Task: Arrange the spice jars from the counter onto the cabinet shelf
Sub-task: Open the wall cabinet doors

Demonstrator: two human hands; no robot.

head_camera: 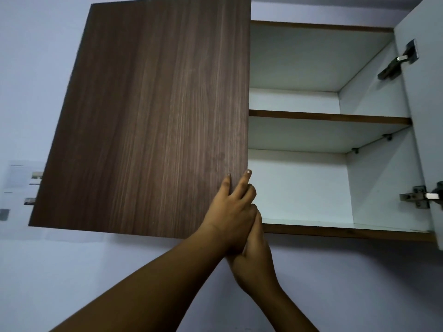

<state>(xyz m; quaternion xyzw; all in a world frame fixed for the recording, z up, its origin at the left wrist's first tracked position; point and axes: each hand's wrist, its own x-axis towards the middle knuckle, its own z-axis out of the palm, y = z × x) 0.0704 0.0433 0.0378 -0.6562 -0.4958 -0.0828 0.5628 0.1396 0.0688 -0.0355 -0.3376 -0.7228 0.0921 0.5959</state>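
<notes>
Two hands meet at the lower free corner of the dark wood-grain left door (148, 116) of a wall cabinet (378, 178), seen from below. The left hand (231, 212) grips the door's edge: its thumb (227, 182) lies flat on the front face, the index finger (246, 174) points up along the edge, and the other fingers curl round behind it. The right hand (255, 257) sits just under and behind the left one, touching it; its fingers are hidden, so I cannot tell how they lie. To the right of the door the white inside shows, with the cabinet shelf (328, 116) running across the middle, brown along its front edge. The right door (424, 92) stands open, with an upper hinge (393, 65) and a lower hinge (417, 196). A pale wall (335, 283) surrounds the cabinet.
</notes>
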